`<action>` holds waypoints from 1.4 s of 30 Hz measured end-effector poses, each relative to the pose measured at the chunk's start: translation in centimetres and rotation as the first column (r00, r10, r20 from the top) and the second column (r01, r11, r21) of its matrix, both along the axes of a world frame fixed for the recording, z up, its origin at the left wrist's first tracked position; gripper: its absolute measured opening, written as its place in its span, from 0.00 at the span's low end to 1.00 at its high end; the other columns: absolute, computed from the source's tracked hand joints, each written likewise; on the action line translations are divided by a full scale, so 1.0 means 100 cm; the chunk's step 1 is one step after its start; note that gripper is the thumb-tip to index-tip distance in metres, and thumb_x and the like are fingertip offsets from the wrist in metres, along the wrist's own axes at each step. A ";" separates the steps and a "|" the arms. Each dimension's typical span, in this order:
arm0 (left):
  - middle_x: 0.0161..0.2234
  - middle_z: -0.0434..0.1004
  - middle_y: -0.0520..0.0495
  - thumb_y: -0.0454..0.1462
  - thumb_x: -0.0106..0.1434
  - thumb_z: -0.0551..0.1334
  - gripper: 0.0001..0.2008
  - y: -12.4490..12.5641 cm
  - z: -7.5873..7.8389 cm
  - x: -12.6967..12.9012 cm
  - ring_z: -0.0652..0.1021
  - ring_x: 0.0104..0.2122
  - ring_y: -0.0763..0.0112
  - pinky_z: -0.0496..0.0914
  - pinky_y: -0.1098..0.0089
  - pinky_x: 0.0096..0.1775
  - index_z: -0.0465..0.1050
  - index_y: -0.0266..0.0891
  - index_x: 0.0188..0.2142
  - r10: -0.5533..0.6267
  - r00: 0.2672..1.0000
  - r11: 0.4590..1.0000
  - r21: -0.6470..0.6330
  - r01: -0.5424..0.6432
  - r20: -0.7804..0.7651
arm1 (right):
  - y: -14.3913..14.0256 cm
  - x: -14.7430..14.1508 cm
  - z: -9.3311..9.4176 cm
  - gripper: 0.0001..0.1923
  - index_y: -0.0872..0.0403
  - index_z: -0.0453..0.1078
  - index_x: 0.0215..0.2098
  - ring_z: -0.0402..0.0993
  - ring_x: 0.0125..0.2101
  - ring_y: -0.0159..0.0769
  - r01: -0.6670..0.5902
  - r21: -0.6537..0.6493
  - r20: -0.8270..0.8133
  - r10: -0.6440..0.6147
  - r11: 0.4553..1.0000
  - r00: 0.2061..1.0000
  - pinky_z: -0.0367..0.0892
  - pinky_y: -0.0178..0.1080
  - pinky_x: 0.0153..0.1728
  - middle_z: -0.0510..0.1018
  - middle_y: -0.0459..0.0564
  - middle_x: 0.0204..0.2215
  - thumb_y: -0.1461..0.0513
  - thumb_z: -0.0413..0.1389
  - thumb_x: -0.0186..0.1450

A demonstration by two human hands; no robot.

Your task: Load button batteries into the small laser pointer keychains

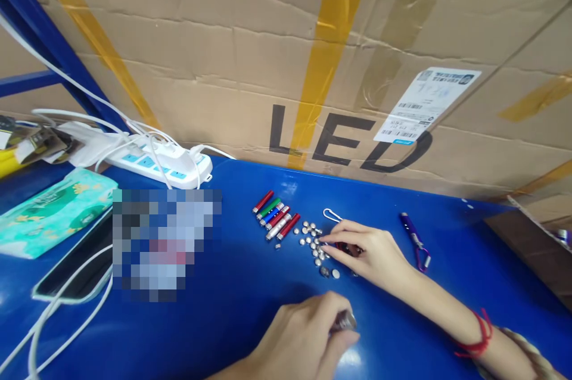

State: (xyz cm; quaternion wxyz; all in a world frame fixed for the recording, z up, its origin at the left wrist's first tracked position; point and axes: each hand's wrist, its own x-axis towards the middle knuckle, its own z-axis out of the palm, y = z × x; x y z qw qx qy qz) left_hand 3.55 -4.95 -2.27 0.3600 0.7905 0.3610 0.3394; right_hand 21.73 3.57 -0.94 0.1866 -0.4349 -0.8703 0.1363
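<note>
Nearest, left hand [299, 341] closed on a small silvery piece [344, 321], identity unclear. Just beyond, right hand [366, 252] with fingers spread, picking among loose button cells [315, 243]: shiny little discs, many left scattered. Left of the cells, five coloured mini torches [277, 216] lined up. Right of them, a purple torch [413, 237] lying apart.

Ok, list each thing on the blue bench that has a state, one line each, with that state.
right hand: palm down, fingertips on the button cells
left hand: closed around a small metal piece
button cells: loose, scattered on the bench
small coloured tubes: lying side by side
purple keychain light: lying flat, apart
power strip: white plugs inserted
phone: screen dark
tissue pack: lying flat
</note>
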 end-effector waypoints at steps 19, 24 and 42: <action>0.31 0.66 0.50 0.38 0.68 0.46 0.10 0.012 0.013 -0.008 0.68 0.33 0.70 0.60 0.70 0.36 0.63 0.38 0.37 0.179 0.981 0.946 -0.289 -0.150 0.076 | -0.021 -0.005 0.035 0.12 0.55 0.76 0.38 0.74 0.31 0.32 -0.080 -0.352 -0.504 -0.116 0.933 0.856 0.71 0.35 0.33 0.78 0.52 0.33 0.58 0.58 0.59; 0.29 0.66 0.51 0.37 0.68 0.46 0.12 0.015 0.010 -0.009 0.68 0.33 0.70 0.60 0.70 0.38 0.64 0.37 0.35 0.137 0.987 0.963 -0.242 -0.114 0.079 | -0.029 -0.010 0.036 0.10 0.55 0.77 0.31 0.75 0.32 0.32 -0.193 -0.578 -0.657 -0.311 0.793 0.687 0.72 0.33 0.32 0.78 0.51 0.34 0.57 0.63 0.54; 0.30 0.69 0.50 0.36 0.68 0.50 0.11 0.016 0.018 -0.014 0.69 0.28 0.74 0.64 0.75 0.32 0.69 0.36 0.39 0.041 0.990 0.992 -0.127 -0.024 0.135 | -0.039 -0.007 0.054 0.08 0.56 0.77 0.30 0.70 0.25 0.29 -0.153 -0.503 -0.495 -0.138 0.850 0.858 0.62 0.30 0.21 0.76 0.47 0.25 0.59 0.63 0.54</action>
